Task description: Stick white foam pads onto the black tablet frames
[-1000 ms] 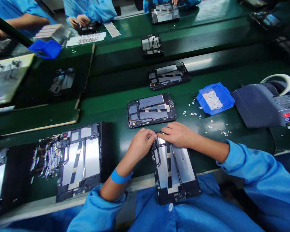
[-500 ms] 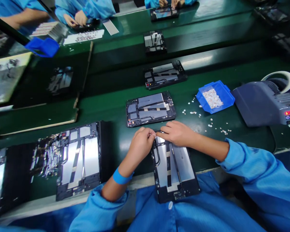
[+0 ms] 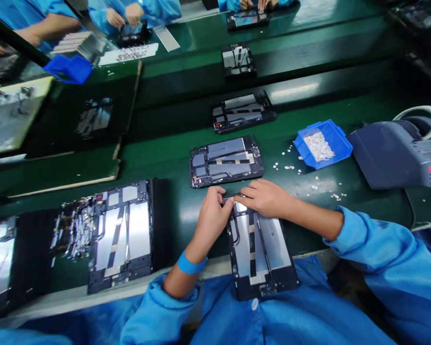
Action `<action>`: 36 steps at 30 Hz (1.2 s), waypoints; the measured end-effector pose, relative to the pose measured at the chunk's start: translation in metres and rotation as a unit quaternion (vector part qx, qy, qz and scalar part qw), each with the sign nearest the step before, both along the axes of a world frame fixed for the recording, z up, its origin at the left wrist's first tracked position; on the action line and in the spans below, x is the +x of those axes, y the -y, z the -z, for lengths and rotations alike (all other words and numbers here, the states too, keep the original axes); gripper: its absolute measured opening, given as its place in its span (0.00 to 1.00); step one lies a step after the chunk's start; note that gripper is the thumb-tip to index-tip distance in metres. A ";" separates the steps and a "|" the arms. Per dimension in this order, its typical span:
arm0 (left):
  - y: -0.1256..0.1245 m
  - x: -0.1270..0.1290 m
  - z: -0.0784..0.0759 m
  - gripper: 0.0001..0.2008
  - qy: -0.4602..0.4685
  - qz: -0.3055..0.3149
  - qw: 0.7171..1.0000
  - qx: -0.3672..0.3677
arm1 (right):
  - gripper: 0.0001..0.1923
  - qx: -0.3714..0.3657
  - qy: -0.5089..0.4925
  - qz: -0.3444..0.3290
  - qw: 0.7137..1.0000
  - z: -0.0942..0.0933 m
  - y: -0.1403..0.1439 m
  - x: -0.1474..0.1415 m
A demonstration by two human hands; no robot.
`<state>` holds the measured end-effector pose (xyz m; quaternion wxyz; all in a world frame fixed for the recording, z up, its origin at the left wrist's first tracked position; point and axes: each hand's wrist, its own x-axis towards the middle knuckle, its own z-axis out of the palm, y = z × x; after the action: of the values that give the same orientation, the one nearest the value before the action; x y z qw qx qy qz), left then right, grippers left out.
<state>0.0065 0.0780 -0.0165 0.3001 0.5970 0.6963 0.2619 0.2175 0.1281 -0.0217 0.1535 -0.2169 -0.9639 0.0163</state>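
Opened tablet (image 3: pixel 258 251) lay at tabletop (image 3: pixel 165 158) near edge | left hand (image 3: pixel 215 215) and right hand (image 3: pixel 266 197) pinched closed at its top edge, held item too small to identify | best pressed squarely, frame kept steady.

What you cannot see

Your left hand (image 3: pixel 215 213) and right hand (image 3: pixel 264 197) cover the far end of the open tablet (image 3: pixel 259 251), so any part pinched there is hidden. The tablet's near end hangs over the worktop's near edge. The white bits in the blue bin (image 3: pixel 332 136) are too small to identify.
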 end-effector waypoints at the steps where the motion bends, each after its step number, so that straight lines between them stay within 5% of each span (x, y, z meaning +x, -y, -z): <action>1: -0.002 0.000 0.004 0.10 0.037 -0.019 0.999 -0.021 | 0.14 -0.003 -0.002 -0.001 1.000 0.000 0.000 0.000; 6: -0.016 -0.004 0.011 0.08 0.133 -0.029 0.987 -0.087 | 0.15 0.000 0.003 -0.002 1.000 0.001 -0.001 0.000; 11: -0.013 -0.009 0.002 0.12 0.064 0.032 0.995 -0.072 | 0.18 -0.003 0.037 -0.004 0.999 -0.003 -0.001 -0.002; 17: -0.003 -0.013 0.003 0.17 0.022 0.034 0.998 -0.049 | 0.18 -0.018 0.070 -0.013 0.997 -0.016 -0.007 -0.007; 19: 0.009 -0.017 0.003 0.21 0.018 0.026 0.999 -0.023 | 0.19 -0.035 0.052 0.029 0.998 -0.021 -0.003 0.005; 22: 0.047 -0.019 0.000 0.27 0.033 0.017 0.999 -0.026 | 0.19 -0.097 -0.005 0.204 0.974 -0.021 0.025 0.038; 24: 0.078 -0.014 -0.002 0.27 0.050 0.070 0.995 -0.055 | 0.18 -0.177 -0.008 0.285 0.942 -0.015 0.058 0.058; 29: 0.125 0.005 -0.009 0.32 0.063 0.063 0.994 -0.057 | 0.28 -0.368 -0.071 0.256 0.891 -0.008 0.123 0.061; 36: 0.114 -0.039 -0.018 0.30 0.068 -0.044 0.997 -0.005 | 0.33 -0.393 -0.181 0.213 0.876 -0.036 0.093 0.006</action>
<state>-0.0321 -0.0360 0.0012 0.3382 0.5449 0.7011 0.3115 0.2237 0.0351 0.0140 0.2272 -0.4526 -0.7640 0.3997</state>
